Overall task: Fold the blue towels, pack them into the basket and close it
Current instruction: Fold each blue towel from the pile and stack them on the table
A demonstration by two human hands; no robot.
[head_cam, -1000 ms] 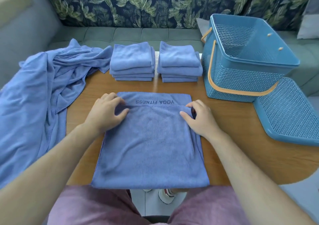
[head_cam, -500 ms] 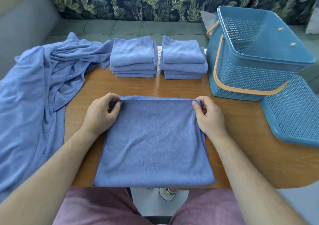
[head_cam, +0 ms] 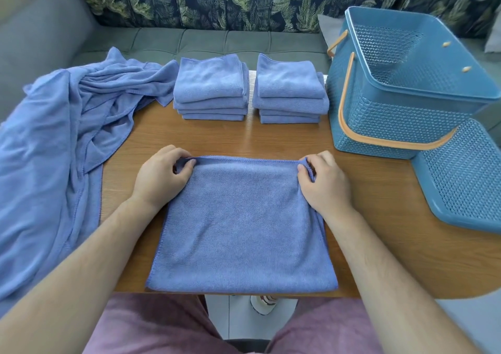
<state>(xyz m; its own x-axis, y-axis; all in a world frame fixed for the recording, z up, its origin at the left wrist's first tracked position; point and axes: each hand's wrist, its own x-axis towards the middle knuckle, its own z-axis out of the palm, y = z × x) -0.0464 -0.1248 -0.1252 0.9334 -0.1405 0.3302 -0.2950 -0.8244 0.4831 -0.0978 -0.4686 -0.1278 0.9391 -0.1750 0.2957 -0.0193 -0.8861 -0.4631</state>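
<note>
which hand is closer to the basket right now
Right. The right hand grips the towel's far right corner, just short of the basket; the left hand holds the far left corner, well across the table.

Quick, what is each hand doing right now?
Left hand: closed, pinching the far left corner of the towel.
Right hand: closed, pinching the towel's far right corner.

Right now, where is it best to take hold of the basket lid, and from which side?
Probably the lid's near long rim, from the right, with the right hand. It lies flat on the table beside the basket, no knob visible; its raised rim gives fingers an edge.
</note>
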